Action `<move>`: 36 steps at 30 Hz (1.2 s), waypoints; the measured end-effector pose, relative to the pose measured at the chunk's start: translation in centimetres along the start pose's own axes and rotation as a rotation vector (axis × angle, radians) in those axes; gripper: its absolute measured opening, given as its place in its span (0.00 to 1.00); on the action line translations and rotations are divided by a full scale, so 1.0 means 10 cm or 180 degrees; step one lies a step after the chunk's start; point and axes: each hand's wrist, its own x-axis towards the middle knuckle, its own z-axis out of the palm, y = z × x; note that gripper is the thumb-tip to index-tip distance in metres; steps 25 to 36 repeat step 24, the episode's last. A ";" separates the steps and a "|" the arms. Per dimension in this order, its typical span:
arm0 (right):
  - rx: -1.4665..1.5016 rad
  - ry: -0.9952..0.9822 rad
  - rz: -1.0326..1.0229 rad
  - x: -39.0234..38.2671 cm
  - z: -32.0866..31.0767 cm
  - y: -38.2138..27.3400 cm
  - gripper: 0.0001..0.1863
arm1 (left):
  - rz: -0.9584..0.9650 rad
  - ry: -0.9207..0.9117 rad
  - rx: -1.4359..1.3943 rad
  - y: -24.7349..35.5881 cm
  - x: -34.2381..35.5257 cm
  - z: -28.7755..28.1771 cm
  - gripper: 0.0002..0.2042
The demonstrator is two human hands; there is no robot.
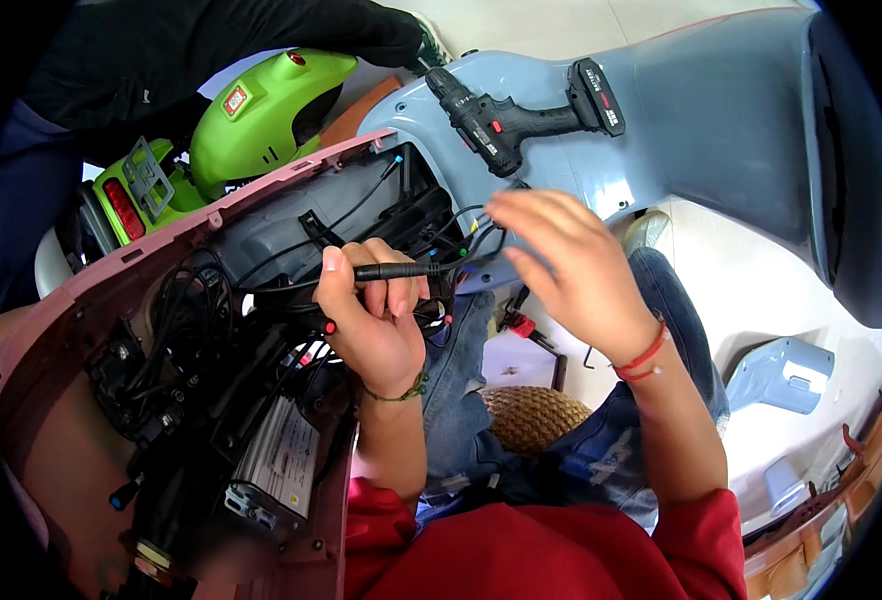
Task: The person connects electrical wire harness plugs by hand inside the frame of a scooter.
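My left hand [376, 325] is closed around a black cable connector [396, 270], its slim barrel held between thumb and fingers. A thin black cable [481, 240] runs from the connector and loops toward my right hand [571, 275]. That hand hovers with fingers stretched and thumb apart, slightly blurred; whether the fingertips touch the loop is hard to see. Below both hands lies the open pink scooter body [81, 280], full of black wiring [176, 300] with small red and blue connector ends. A silver finned controller box [281, 455] sits inside it.
A black cordless drill [506, 125] rests on a large grey-blue body panel [651, 130]. Behind the pink shell are a green scooter [261, 115] and another person's dark-clothed leg [21, 200]. Between my knees is a woven stool [531, 415]. A smaller grey-blue part [781, 375] lies on the right floor.
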 end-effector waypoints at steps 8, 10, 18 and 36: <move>-0.0362 -0.0292 -0.0139 0.01 0.03 -0.01 0.11 | -0.0022 0.0001 -0.0029 -0.01 0.04 -0.03 0.24; -0.0351 -0.0239 -0.0127 -0.03 0.03 0.00 0.10 | -0.0046 0.0027 -0.0090 -0.04 0.06 -0.05 0.25; -0.0132 -0.0219 -0.0055 0.01 0.00 0.02 0.16 | -0.0116 0.0111 -0.0171 -0.04 0.03 -0.03 0.26; -0.0930 -0.0897 0.0072 -0.04 0.16 0.12 0.21 | -0.0025 0.0050 0.0010 -0.03 0.02 -0.02 0.26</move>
